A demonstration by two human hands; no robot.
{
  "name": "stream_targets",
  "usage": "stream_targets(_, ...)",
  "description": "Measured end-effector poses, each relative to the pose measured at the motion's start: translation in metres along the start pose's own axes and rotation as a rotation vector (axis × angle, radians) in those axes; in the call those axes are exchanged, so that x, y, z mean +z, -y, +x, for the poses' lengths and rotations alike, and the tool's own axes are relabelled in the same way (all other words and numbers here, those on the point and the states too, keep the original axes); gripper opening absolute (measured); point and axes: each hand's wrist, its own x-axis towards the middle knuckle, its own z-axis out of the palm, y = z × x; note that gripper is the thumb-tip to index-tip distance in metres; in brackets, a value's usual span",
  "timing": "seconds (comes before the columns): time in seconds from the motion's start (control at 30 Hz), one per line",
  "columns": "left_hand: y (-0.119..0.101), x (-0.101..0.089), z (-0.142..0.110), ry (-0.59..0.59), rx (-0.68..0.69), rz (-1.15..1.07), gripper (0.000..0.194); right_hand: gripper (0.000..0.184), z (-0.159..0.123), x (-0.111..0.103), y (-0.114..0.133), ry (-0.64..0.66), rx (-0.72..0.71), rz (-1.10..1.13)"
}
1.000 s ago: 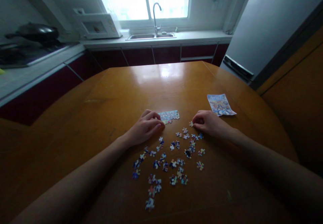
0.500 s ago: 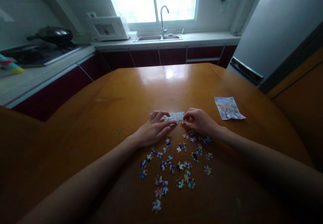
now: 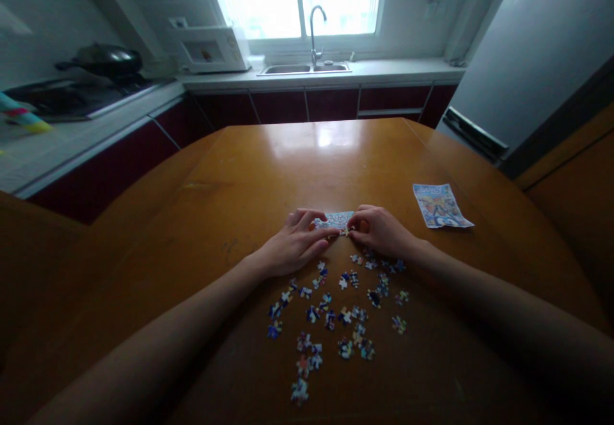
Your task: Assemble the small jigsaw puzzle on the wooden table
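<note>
A small joined section of jigsaw puzzle [image 3: 335, 220], pale blue and white, lies flat on the wooden table between my hands. My left hand [image 3: 300, 239] rests at its left side with fingers stretched out, the fingertips touching its lower left edge. At the right edge, my right hand [image 3: 378, 230] has thumb and forefinger pinched on a small puzzle piece [image 3: 346, 232], partly hidden by the fingertips. Several loose puzzle pieces [image 3: 345, 316] are scattered nearer to me, below both hands.
A creased picture sheet [image 3: 441, 206] lies on the table [image 3: 268, 176] to the right. Past the table's far edge are a sink [image 3: 307, 68], a microwave [image 3: 215, 49] and a stove with a black pan [image 3: 108, 61]. A fridge [image 3: 532, 61] stands at the right.
The whole view has shifted slightly. Both hands stay at the joined puzzle section, with only small finger movements along its lower edge.
</note>
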Motion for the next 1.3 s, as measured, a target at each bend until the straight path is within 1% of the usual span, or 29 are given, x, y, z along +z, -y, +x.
stream_targets(0.1, 0.001, 0.001, 0.000, 0.008, -0.007, 0.000, 0.035, 0.008, -0.002, 0.001, -0.003, -0.029, 0.001, 0.013)
stream_targets(0.23, 0.001, 0.000, 0.000, -0.002, 0.007, -0.010, 0.036, 0.011, -0.003, 0.002, -0.004, -0.074, -0.043, -0.003)
stream_targets(0.37, 0.000, -0.001, 0.001, -0.006, 0.014, 0.003, 0.035, 0.011, -0.003, 0.006, -0.004, -0.047, -0.078, -0.024)
stream_targets(0.53, 0.000, -0.001, 0.001, 0.004, 0.003, 0.013, 0.035, 0.013, -0.001, 0.010, -0.008, -0.056, -0.111, -0.046)
stream_targets(0.7, 0.000, 0.000, 0.000, 0.040, -0.024, 0.013, 0.036, 0.012, 0.000, 0.011, -0.009, -0.062, -0.144, -0.123)
stream_targets(0.83, 0.000, 0.000, 0.000, 0.036, -0.026, 0.015, 0.036, 0.011, -0.001, 0.008, -0.006, -0.069, -0.181, -0.176)
stream_targets(0.93, 0.000, 0.000, 0.000, 0.034, -0.031, 0.013, 0.036, 0.015, -0.001, 0.006, -0.003, -0.071, -0.236, -0.257)
stream_targets(1.03, 0.000, 0.000, 0.000, 0.039, -0.037, 0.008, 0.036, 0.021, -0.001, 0.004, 0.002, -0.050, -0.316, -0.387)
stream_targets(1.13, 0.000, 0.000, 0.000, 0.036, -0.034, 0.002, 0.036, 0.022, -0.001, 0.002, 0.006, -0.019, -0.366, -0.451)
stream_targets(1.2, -0.001, 0.000, 0.000, 0.033, -0.035, -0.003, 0.036, 0.021, -0.001, 0.004, 0.005, -0.030, -0.338, -0.396)
stream_targets(1.3, -0.001, 0.000, 0.000, 0.031, -0.035, -0.004, 0.036, 0.016, -0.001, 0.008, -0.003, -0.123, -0.235, -0.170)
